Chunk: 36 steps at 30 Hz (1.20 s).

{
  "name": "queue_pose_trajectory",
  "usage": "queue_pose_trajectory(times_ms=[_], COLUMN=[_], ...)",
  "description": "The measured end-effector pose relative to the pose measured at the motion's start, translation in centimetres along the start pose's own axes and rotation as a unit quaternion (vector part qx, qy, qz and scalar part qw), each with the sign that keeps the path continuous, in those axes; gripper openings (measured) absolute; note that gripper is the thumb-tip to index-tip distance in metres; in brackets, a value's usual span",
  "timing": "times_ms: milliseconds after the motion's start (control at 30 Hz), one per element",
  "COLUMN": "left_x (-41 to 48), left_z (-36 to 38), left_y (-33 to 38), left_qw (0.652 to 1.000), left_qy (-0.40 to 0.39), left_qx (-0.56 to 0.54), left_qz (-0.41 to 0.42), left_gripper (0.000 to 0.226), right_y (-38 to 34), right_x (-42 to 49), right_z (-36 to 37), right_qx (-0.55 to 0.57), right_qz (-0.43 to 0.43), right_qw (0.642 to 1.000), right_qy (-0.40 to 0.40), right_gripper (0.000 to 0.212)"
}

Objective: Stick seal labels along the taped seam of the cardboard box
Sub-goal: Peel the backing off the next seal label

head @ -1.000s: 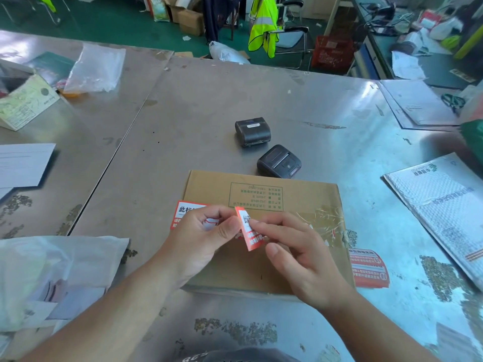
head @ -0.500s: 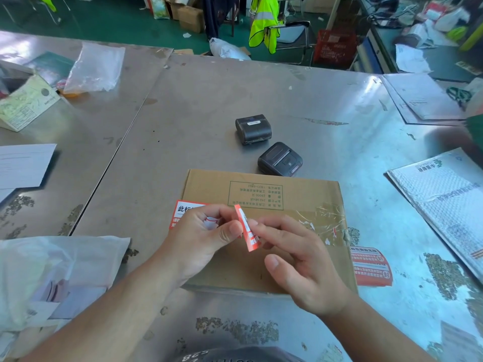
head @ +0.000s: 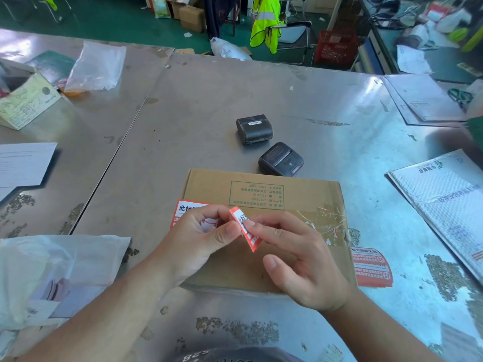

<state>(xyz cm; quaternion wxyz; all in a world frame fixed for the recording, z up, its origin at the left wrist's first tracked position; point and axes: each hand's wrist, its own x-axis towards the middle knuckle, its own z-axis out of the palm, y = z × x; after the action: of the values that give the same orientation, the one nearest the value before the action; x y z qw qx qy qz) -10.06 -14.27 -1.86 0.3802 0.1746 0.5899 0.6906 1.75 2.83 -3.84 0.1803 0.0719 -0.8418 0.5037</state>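
Your cardboard box (head: pixel 311 197) lay flat on the tabletop (head: pixel 209 113), its near edge toward you. Just past its far edge sat a black printer (head: pixel 281 159), with a 2nd printer (head: pixel 254 129) a little beyond that. On the left, a plastic bag (head: pixel 52 270) spread near the box's near-left corner. On the right, a white mailer (head: pixel 441 205) lay well apart, with a bare strip of tabletop between. The widest open stretch was beyond the 2 printers.

Both your hands were over the box's near half. Your left hand (head: pixel 201 239) had its grip closed, thumb against curled fingers, pinching the left edge of the seal label (head: pixel 251 240). A white slip (head: pixel 209 222) sat inside those fingers. Your right hand (head: pixel 295 254) had its fingertips on the label's right edge and its thumb well clear. I cannot tell whether that grip pinched the label or only touched it.

The seal label was orange-red with a white printed panel. It stood tilted on edge above the box and was not stuck down. The taped seam (head: pixel 324 218) ran across the box, its clear tape wrinkled. A red label (head: pixel 184 207) showed at the seam's left end, and a 2nd red label (head: pixel 371 267) lay by the right end.
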Motion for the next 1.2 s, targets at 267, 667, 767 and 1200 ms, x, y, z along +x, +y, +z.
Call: queue_pose_trajectory(times_ms=[267, 667, 767, 1200], left_x=[-0.15, -0.13, -0.03, -0.51], left_z=[-0.43, -0.16, -0.14, -0.65], left_y=[-0.26, -0.05, -0.12, -0.26], left_qw=[1.0, 1.0, 1.0, 1.0], left_qy=[0.002, -0.001, 0.002, -0.001], left_qx=[0.01, 0.013, 0.009, 0.018], left_qz=[-0.012, 0.003, 0.001, -0.018], left_gripper=[0.062, 0.05, 0.049, 0.055], right_y=[0.23, -0.07, -0.07, 0.06], right_x=[0.0, 0.12, 0.12, -0.05], right_z=[0.0, -0.12, -0.17, -0.3], right_qx=[-0.025, -0.024, -0.029, -0.036], right_qz=[-0.005, -0.016, -0.016, 0.003], right_qw=[1.0, 0.999, 0.999, 0.998], right_qy=[-0.011, -0.033, -0.041, -0.043], right_gripper=[0.05, 0.046, 0.046, 0.046])
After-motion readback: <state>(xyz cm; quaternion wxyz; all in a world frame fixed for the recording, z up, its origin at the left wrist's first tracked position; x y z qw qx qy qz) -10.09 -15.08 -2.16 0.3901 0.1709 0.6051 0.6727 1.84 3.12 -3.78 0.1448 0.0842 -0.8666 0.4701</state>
